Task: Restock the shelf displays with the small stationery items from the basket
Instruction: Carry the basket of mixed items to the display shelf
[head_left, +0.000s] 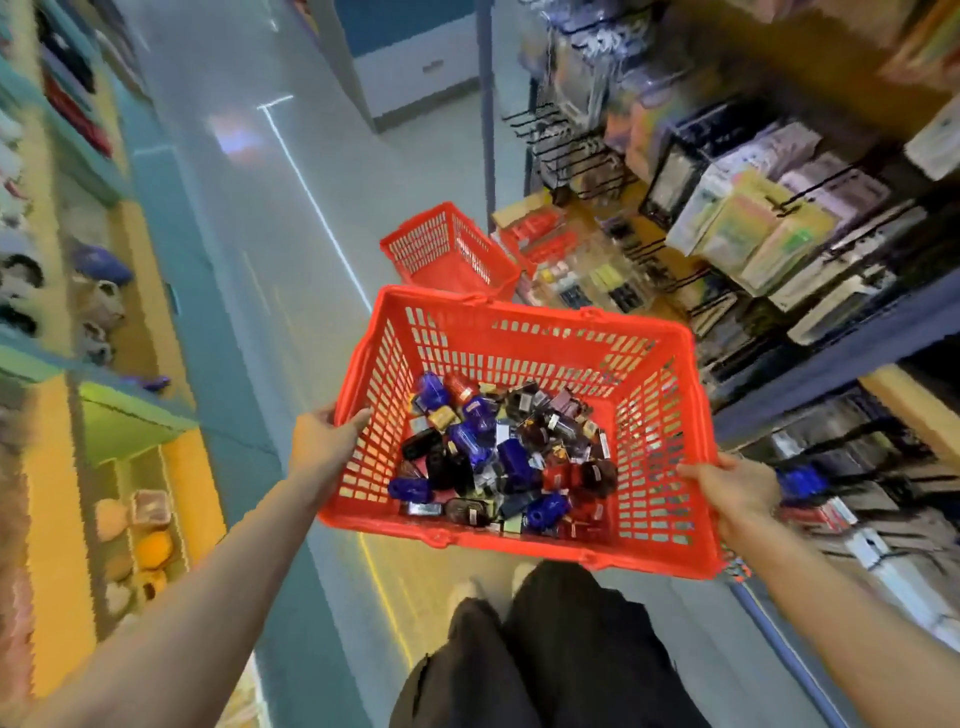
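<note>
I hold a red plastic basket (649, 410) out in front of me, above the aisle floor. My left hand (324, 434) grips its left rim and my right hand (737, 493) grips its right rim. In its bottom lies a heap of small stationery items (498, 457), blue, black and red, several with white labels. The shelf displays (779, 244) stand on my right, with packets hanging on black hooks and small goods on the lower shelves.
A second red basket (449, 249) sits on the floor ahead, against the right-hand shelving. Yellow and teal shelves (104, 364) with soft toys line the left. The grey aisle floor (249, 171) runs ahead to a white and blue cabinet (415, 67).
</note>
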